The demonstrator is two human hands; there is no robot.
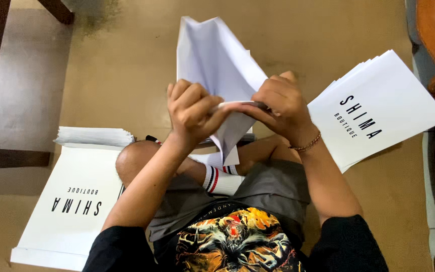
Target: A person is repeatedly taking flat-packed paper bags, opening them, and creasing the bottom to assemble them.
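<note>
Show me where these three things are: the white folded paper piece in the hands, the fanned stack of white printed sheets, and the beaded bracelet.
white folded paper piece (212, 55), head view, upper panel.
fanned stack of white printed sheets (393, 95), head view, top sheet's blank area.
beaded bracelet (308, 145), head view, strand on wrist.

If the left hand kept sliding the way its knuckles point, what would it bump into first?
Most likely the right hand: the left hand points across at it, both pinching the same folded white paper, nearly touching already.
</note>
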